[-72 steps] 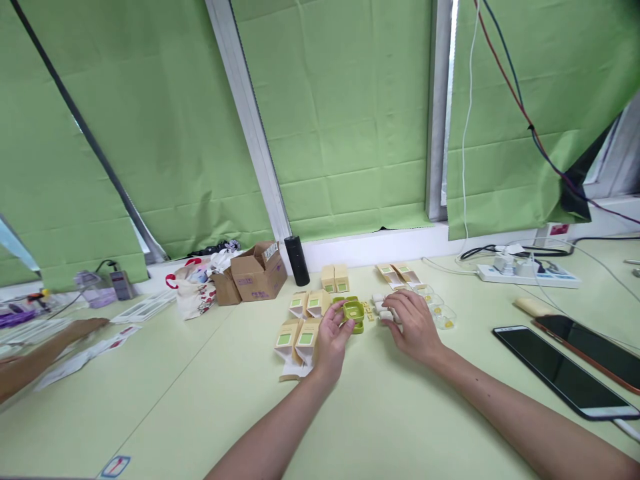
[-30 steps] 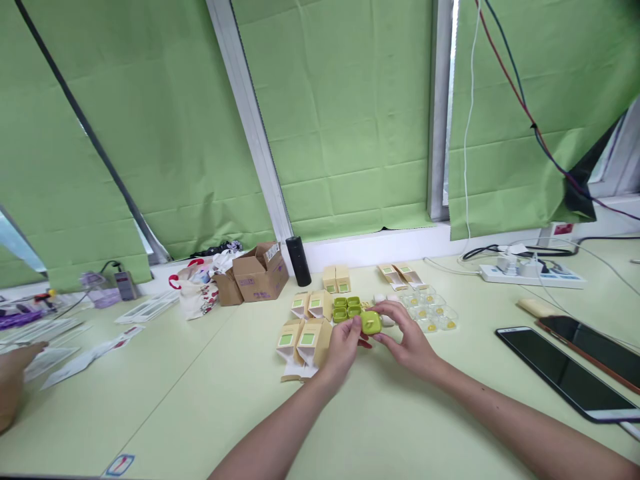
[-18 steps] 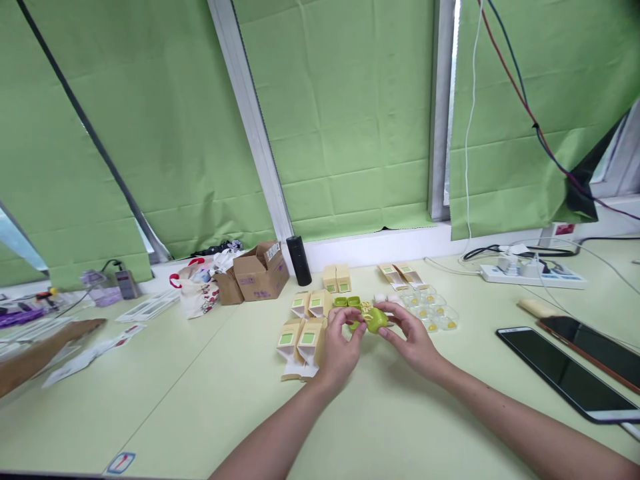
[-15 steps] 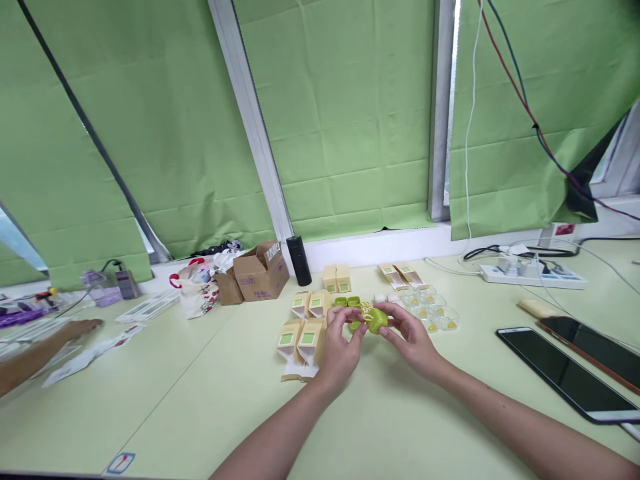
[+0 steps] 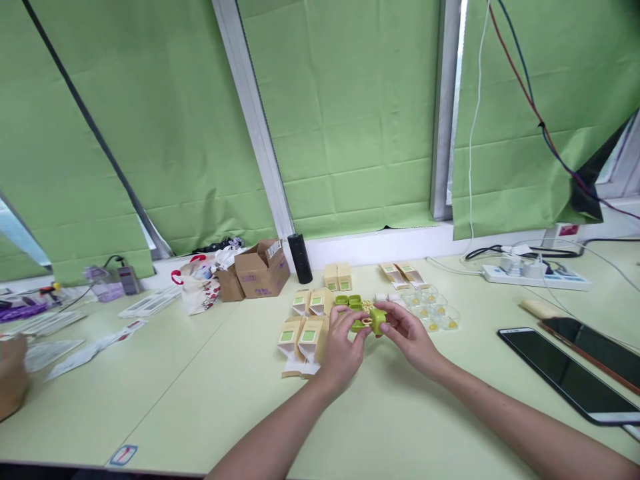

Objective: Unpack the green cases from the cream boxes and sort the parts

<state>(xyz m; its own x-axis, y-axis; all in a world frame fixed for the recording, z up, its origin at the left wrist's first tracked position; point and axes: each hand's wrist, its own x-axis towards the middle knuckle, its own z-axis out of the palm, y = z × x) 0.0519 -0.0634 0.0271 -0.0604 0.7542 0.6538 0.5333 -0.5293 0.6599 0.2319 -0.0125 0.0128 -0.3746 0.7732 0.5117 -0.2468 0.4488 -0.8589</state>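
A small glossy green piece (image 5: 379, 321), rounded and hollow-looking, is held above the table between my two hands; its exact kind cannot be made out. My right hand (image 5: 409, 333) pinches its right side with thumb and fingers. From the left, the thumb and index finger of my left hand (image 5: 345, 340) close on its edge. Just behind the fingers lie small green square cups (image 5: 355, 301) and pale yellow loop-shaped pieces (image 5: 368, 305), partly hidden by my hands. Clear plastic cups with yellow centres (image 5: 440, 311) sit beyond my right hand.
Beige cartons with green labels (image 5: 309, 335) stand left of my hands, with more cartons (image 5: 401, 275) behind. A cardboard box (image 5: 263, 270), black cylinder (image 5: 299, 259) and cloth bag (image 5: 199, 287) line the back. Phones (image 5: 565, 373) and a power strip (image 5: 537, 277) are right. Another person's hand (image 5: 13, 377) is far left.
The green piece has been turned between my fingers and now shows a squarer side. The other person's hand at the far left has drawn back toward the picture's edge.
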